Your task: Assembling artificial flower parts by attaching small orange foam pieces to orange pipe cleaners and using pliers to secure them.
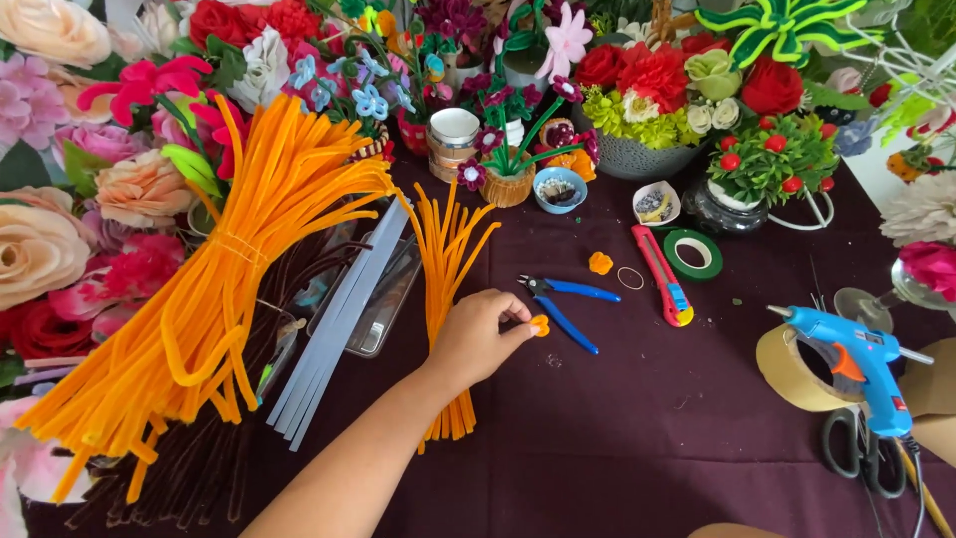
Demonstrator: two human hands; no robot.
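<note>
Fingers [518, 317] of the left hand [478, 339] pinch a small orange curled piece [540, 325], holding it just above the dark purple bench [647, 438], beside the blue pliers [566, 304]. The right hand is not in view. A little blue bowl [561, 189] holds dark bits, and a white paper cup [656, 203] holds small dark and yellow bits. A woven pot [508, 187] holds purple flowers. A grey bowl [637, 157] is full of red and green flowers. Loose orange pipe cleaners [445, 269] lie under the wrist, and a big tied bundle [214, 289] lies further left. A blue glue gun [858, 364] stands at the right. Fake flowers crowd the back.
</note>
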